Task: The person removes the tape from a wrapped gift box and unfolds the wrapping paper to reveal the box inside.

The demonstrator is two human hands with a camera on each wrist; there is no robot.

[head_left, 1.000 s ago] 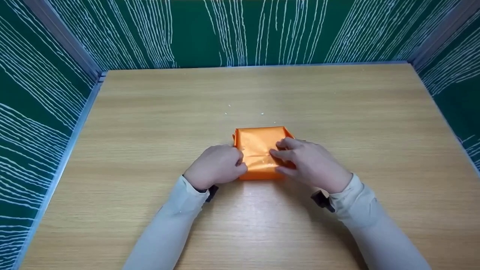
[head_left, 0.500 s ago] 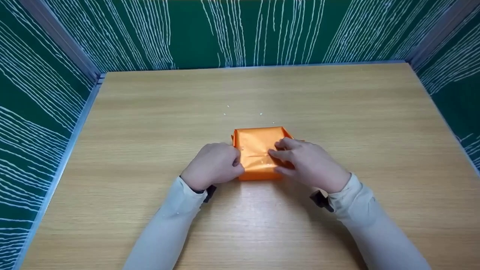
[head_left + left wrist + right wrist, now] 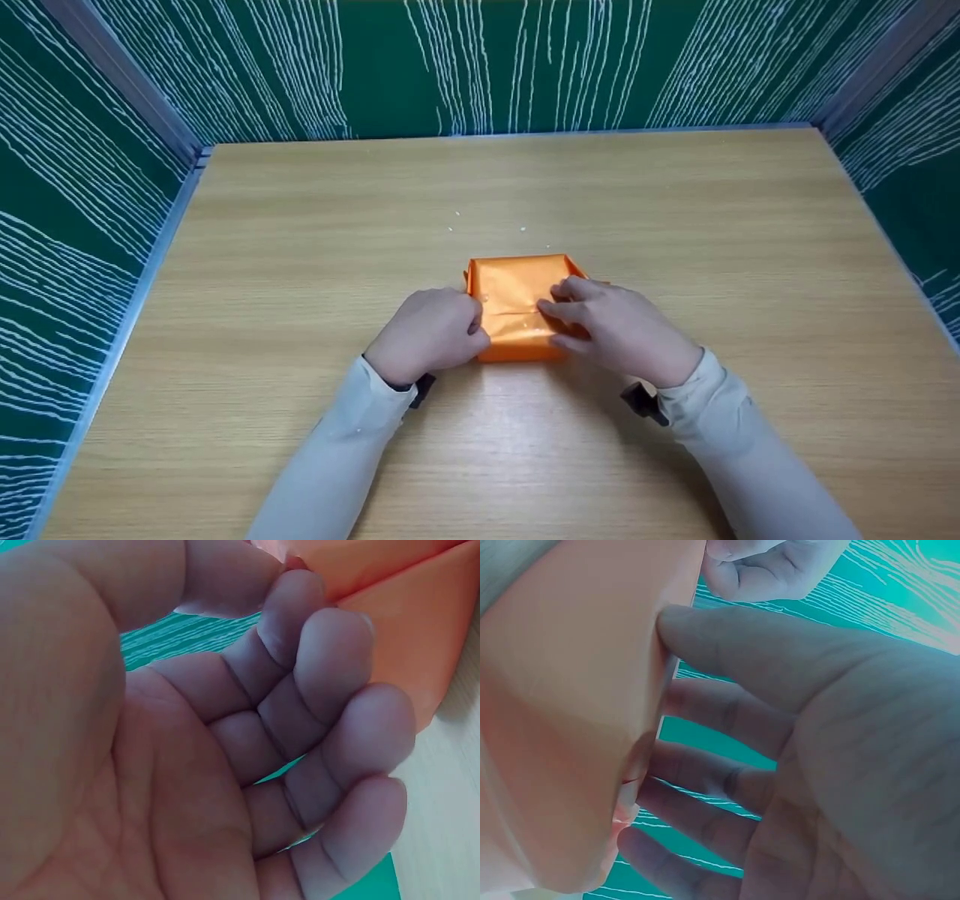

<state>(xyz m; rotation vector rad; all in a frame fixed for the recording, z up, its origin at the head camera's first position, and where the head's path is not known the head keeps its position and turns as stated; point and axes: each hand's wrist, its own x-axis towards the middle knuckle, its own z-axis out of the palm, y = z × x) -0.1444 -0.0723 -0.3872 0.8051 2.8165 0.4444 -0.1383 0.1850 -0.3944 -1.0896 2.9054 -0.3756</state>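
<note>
A boxy package wrapped in shiny orange paper lies on the table, with a crease running across its top. At its left end my left hand has curled fingers. In the left wrist view, thumb and index finger pinch the orange wrapping paper near a folded edge; the exact grip is partly hidden. My right hand rests on the package's right part with fingers spread and fairly straight. In the right wrist view, its thumb and fingertips touch the orange paper.
The package lies on a light wood table. A few tiny white specks lie behind it. Green panels with white streaks stand along the back and both sides. Both wrists carry small black devices.
My left hand has shifted very slightly left. The right hand stays on the package, which keeps nearly the same place.
</note>
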